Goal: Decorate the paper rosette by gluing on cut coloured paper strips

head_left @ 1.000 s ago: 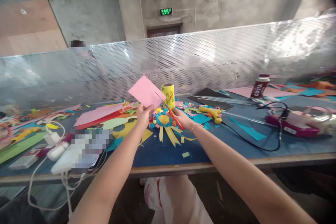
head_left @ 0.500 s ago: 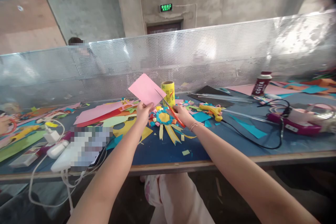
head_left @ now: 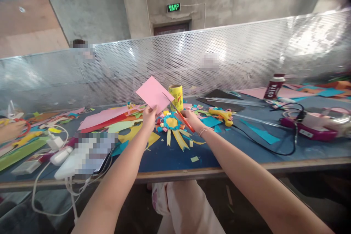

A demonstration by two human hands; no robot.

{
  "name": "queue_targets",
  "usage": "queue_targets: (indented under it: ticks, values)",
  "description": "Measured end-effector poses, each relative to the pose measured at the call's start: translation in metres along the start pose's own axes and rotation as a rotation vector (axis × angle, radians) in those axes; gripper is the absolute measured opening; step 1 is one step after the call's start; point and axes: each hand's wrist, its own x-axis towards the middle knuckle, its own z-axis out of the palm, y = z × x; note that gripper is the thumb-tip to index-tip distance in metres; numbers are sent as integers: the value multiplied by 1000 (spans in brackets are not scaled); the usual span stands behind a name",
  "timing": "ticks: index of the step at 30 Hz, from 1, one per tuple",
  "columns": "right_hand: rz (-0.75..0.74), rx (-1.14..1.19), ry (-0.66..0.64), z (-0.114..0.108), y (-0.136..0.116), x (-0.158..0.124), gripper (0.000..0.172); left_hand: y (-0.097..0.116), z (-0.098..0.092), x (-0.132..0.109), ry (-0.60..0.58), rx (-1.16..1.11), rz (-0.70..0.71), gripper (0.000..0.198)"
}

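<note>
A square of pink paper [head_left: 153,93] is pinched at its lower corner by my left hand [head_left: 149,116], raised above the table. My right hand [head_left: 190,120] grips orange-handled scissors [head_left: 185,121], whose blades lie across the right part of the paper. Below and between the hands, a blue and yellow paper rosette [head_left: 172,122] with yellow ribbon tails lies on the blue table [head_left: 170,162]. Just behind it stands a yellow tape roll [head_left: 176,97].
Coloured sheets [head_left: 101,119] and two phones lie left, beside white cables. A yellow glue gun [head_left: 221,115], a dark red bottle [head_left: 274,87] and a purple device [head_left: 309,129] are right. Another person's hand [head_left: 12,129] is far left, near red-handled scissors. A perforated metal screen [head_left: 117,73] stands behind.
The pink paper and my left hand have shifted very slightly right. At the far left, the other person's hand has come further into view.
</note>
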Motion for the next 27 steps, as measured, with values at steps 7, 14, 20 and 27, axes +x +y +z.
queue_targets:
  ticks: [7,14,20,27]
  values:
    - [17,146,-91,0,3,-3,56,0,0,0,-3,44,-9,36]
    - [12,216,-90,1,2,-5,56,4,4,-5,-36,98,-34,41]
    - [37,260,-87,4,3,-5,58,0,3,-4,-50,140,-27,36]
    - [59,314,-90,3,1,-8,58,3,4,-6,-78,127,-33,39]
